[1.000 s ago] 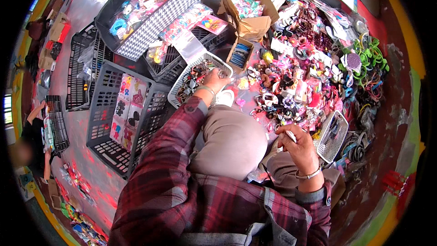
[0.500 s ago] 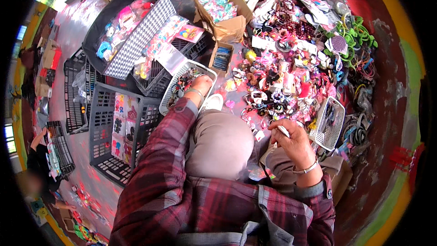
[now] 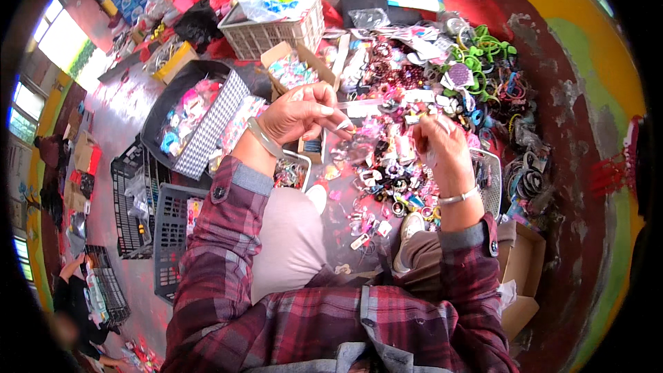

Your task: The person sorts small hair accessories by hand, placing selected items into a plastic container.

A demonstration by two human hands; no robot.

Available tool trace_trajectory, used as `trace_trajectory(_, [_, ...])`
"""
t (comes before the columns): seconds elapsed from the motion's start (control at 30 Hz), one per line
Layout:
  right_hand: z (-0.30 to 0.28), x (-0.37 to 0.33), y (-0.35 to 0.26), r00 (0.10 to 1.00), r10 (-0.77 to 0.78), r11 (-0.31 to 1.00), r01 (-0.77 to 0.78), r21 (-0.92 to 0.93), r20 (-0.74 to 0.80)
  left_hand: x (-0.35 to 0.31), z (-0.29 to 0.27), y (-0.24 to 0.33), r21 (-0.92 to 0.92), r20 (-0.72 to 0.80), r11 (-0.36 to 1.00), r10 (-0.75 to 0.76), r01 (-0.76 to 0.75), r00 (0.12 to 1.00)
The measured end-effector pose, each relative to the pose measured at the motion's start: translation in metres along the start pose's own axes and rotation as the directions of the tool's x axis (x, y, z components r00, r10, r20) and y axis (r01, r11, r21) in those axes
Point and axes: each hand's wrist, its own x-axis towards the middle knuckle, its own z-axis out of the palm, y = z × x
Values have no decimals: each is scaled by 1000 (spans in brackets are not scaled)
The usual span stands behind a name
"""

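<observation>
My left hand point(image 3: 300, 116) is raised over a big heap of colourful hair accessories point(image 3: 397, 166), with a bangle on its wrist. Its fingers pinch a small clear plastic packet point(image 3: 353, 146). My right hand point(image 3: 436, 144) is close beside it, also with a wrist bangle. Its fingertips are closed on a small pale piece that is too small to make out. Both hands hang above my bent knees. A small wire basket point(image 3: 298, 160) of pieces sits under my left wrist, and another point(image 3: 489, 183) lies by my right forearm.
Behind the heap are a white wire basket point(image 3: 273, 33), an open cardboard box point(image 3: 293, 69), green hair ties point(image 3: 487, 47) and a black tray with a checked board point(image 3: 207, 121). Dark plastic crates point(image 3: 138, 207) lie to the left. Another person point(image 3: 72, 290) crouches at lower left.
My left hand has come up from the small wire basket and my right hand from beside my knee. They now meet above the heap. The view has tilted upward.
</observation>
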Motion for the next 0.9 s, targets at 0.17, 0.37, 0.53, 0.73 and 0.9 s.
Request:
trace_trajectory(0.17, [-15, 1, -37, 981, -195, 980, 194, -46, -13, 27, 49, 11, 249, 57, 964, -106, 89, 993])
trace_trajectory(0.37, [-28, -4, -24, 922, -25, 785, 258, -563, 386, 53, 66, -38, 465, 84, 861, -275, 206, 958])
trace_trajectory(0.53, [-35, 4, -3, 938, 127, 649, 167, -743, 322, 72, 60, -58, 488, -24, 837, -272, 249, 962])
trace_trajectory(0.73, [-46, 17, 4, 990, 72, 947, -29, -320, 125, 88, 50, -80, 204, -181, 970, -97, 134, 979])
trace_trajectory(0.9, [-42, 17, 0, 995, 77, 947, -52, -318, 68, 93, 48, -85, 229, -210, 969, -48, 97, 976])
